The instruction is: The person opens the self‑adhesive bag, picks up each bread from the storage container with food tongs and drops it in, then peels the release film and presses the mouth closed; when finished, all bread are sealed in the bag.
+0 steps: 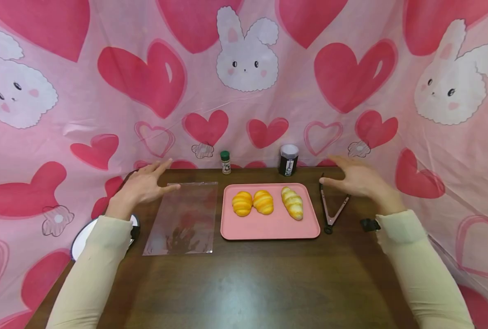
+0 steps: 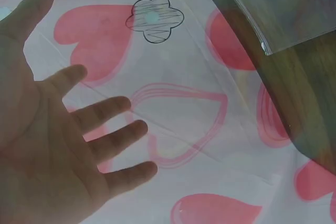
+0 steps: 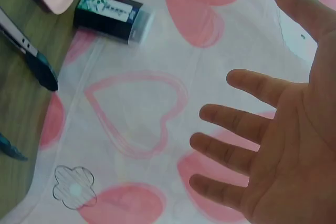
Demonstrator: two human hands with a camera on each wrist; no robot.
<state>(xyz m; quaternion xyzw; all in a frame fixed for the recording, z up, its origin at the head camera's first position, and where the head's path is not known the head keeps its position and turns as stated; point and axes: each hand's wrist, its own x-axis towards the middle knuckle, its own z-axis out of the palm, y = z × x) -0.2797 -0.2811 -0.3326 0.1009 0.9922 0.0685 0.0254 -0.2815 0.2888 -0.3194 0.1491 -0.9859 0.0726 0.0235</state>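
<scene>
My left hand [image 1: 142, 186] hovers with spread fingers above the left part of the table, beside a clear plastic bag [image 1: 186, 219] that lies flat. In the left wrist view its palm shows with nothing in it. My right hand [image 1: 359, 179] is held up on the other side, fingers straight and apart, over the far end of a pair of tongs [image 1: 329, 214]. The tongs lie spread, hinge toward me. Between the hands, a pink tray [image 1: 268, 230] carries two golden bread rolls [image 1: 253, 203] and a paler croissant [image 1: 292, 203].
Behind the tray stand a green-capped spice jar [image 1: 225, 162] and a black canister with a white lid [image 1: 288, 160]. A white plate [image 1: 83, 235] is partly hidden under my left forearm. A pink heart-patterned cloth [image 1: 244, 100] rises around the table's back and sides.
</scene>
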